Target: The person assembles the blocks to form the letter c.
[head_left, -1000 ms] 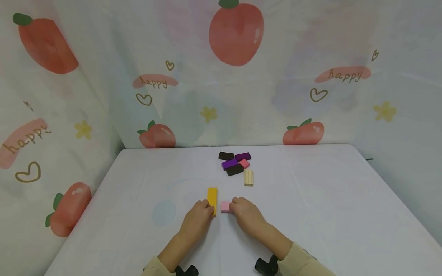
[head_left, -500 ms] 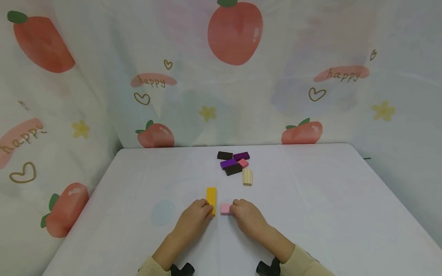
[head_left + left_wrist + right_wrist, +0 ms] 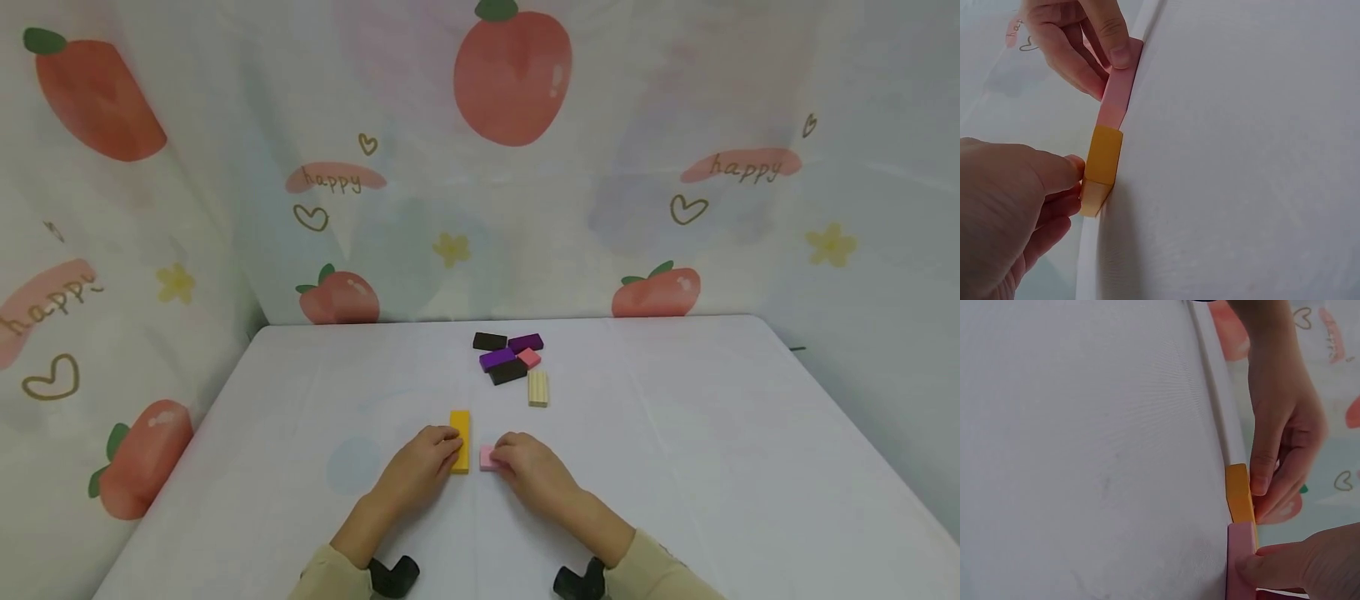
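Note:
A long yellow block (image 3: 461, 461) lies lengthwise on the white table. My left hand (image 3: 422, 462) is at its left side, fingers reaching over the top and the thumb tip at the edge in the left wrist view. Just to its right is a shorter pink block (image 3: 486, 458), with a narrow gap between the two in the head view. My right hand (image 3: 534, 471) pinches the pink block's right part. The left wrist view shows that hand's thumb against the pink block (image 3: 1119, 94), beyond the yellow block (image 3: 1105, 153). The right fingertips are partly hidden behind the pink block.
Farther back lie two dark blocks (image 3: 490, 341), two purple blocks (image 3: 526, 342) and a small coral-pink block (image 3: 529, 358), grouped closely. A pale ridged block (image 3: 537, 389) lies nearer. A fruit-printed curtain (image 3: 525, 225) stands behind the table (image 3: 675, 467).
My left fingers have shifted farther over the top of the yellow block. The right fingers have moved slightly left over the pink block, which sits a little nearer than one second ago.

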